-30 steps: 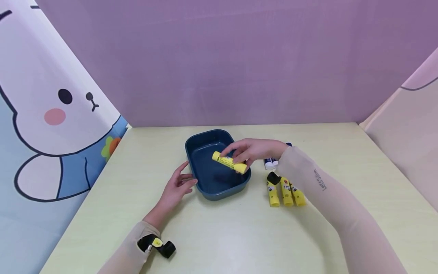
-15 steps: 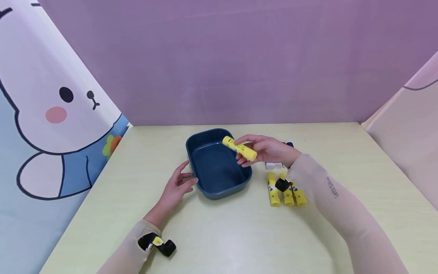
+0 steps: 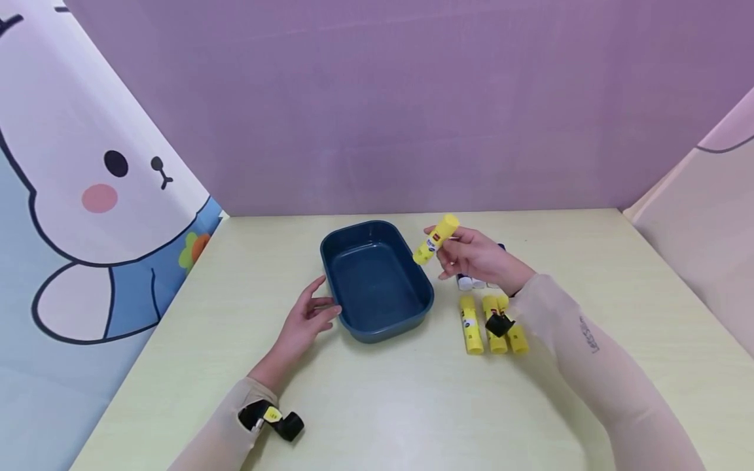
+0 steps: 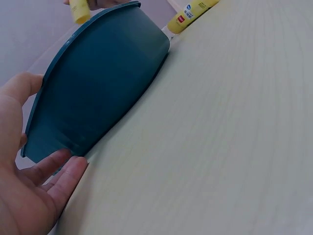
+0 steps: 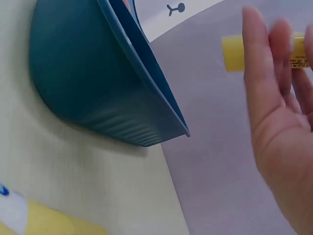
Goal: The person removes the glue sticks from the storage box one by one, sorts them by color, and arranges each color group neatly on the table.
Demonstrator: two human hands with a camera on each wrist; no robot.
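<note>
My right hand point(image 3: 482, 260) pinches a yellow glue stick point(image 3: 434, 241) between thumb and fingers. It holds the stick tilted in the air, just beyond the right rim of a dark blue plastic bin point(image 3: 379, 281). Nothing lies inside the bin. With its fingers loosely spread, my left hand point(image 3: 302, 322) touches the bin's left side; in the left wrist view the thumb point(image 4: 30, 84) is at the rim and other fingers are by the lower wall. Several yellow glue sticks point(image 3: 471, 327) lie side by side right of the bin, partly hidden by the right wrist camera.
Behind the yellow row lie white tubes with dark blue ends point(image 3: 465, 282), mostly covered by my right hand. The pale tabletop point(image 3: 400, 405) meets a purple backdrop point(image 3: 412, 131) at the back. A cartoon-printed sheet point(image 3: 106, 261) hangs at the left.
My right hand has moved right, from over the bin to beyond its right rim, and has turned the glue stick so its far end points up and right. The left hand stays put.
</note>
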